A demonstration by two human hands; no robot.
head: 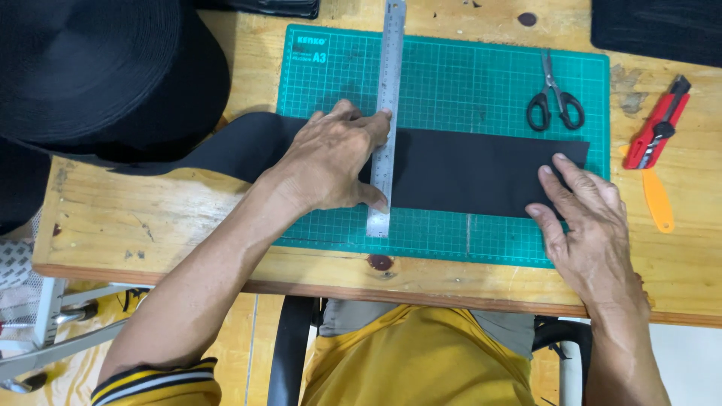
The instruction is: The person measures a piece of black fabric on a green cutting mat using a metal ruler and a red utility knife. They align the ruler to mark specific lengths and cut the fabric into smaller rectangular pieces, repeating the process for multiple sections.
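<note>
My left hand [331, 162] presses flat, pinning the steel ruler [385, 128] across the black strip [481, 171] mid-mat [451, 68]; my right hand [583, 218], open-fingered, steadies the strip's end toward the worktop [135, 218]'s right edge.

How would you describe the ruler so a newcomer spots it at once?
Find the green cutting mat in the middle of the wooden table. A black strip runs across it, and the ruler lies over that strip, top to bottom, pinned by the left hand. It is the only long, flat, silver metal bar; the scissors and red knife sit far right.
</note>
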